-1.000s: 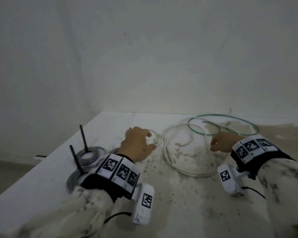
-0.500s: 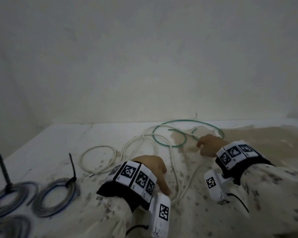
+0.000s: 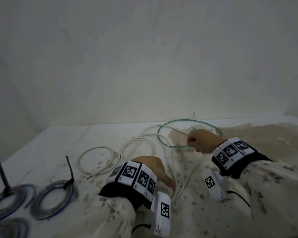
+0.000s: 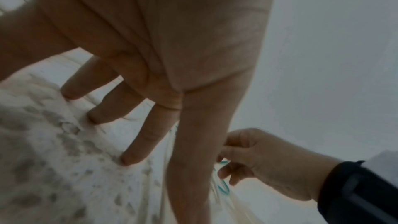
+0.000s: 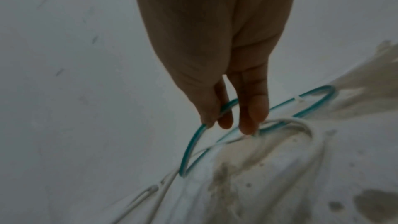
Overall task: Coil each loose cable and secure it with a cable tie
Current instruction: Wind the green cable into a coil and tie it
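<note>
While my left hand rests on the stained white surface, its fingers are spread and straight, with the tips pressing down beside the white cable; it grips nothing. My right hand is positioned further back and to the right, with its fingers curled together around the green cable, pinching a section of it clear of the surface. The green cable forms a wide loop near the rear wall, and part of it overlaps the white cable, which lies in several loose loops across the middle of the surface, between and in front of both hands. In the right wrist view, a strand of white cable passes just under the fingertips; I cannot tell whether it is also held. At the left edge, three grey-blue coils lie flat: one coil is bound by a black cable tie with its tail standing upright, a second coil beside it carries another upright tie, and a third coil is partly cut off at the frame corner.
</note>
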